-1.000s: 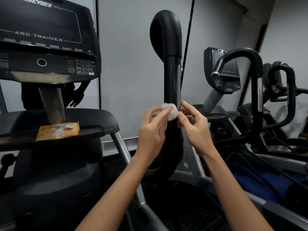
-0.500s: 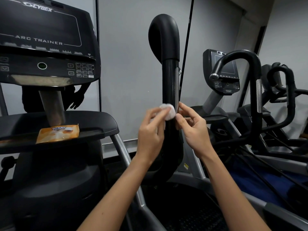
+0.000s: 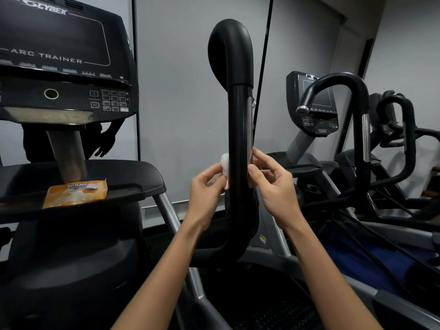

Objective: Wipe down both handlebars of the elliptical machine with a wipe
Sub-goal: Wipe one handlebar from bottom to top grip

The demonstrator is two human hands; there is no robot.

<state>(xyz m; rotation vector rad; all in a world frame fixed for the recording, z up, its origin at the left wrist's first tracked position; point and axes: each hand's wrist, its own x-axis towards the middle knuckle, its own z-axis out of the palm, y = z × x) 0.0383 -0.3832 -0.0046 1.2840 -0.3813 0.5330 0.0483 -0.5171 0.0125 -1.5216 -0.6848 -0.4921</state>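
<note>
Left hand (image 3: pixel 207 189): our fingers pinch the crumpled white wipe (image 3: pixel 224 163), which sits at 1 o'clock from our knuckles.
Right hand (image 3: pixel 273 186): thumb and forefinger touch the 3 o'clock side of the upright black curved-top handlebar (image 3: pixel 239 120); we cannot tell whether they hold anything.
Wipe: pressed against the handlebar's 9 o'clock side.
Orange wipes packet (image 3: pixel 76 194): on the black tray (image 3: pixel 142 172), at 9 o'clock from our hands.

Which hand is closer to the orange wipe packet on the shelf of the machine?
Left. The left hand, holding the wipe, is on the packet's side of the handlebar; the right hand is beyond it.
</note>
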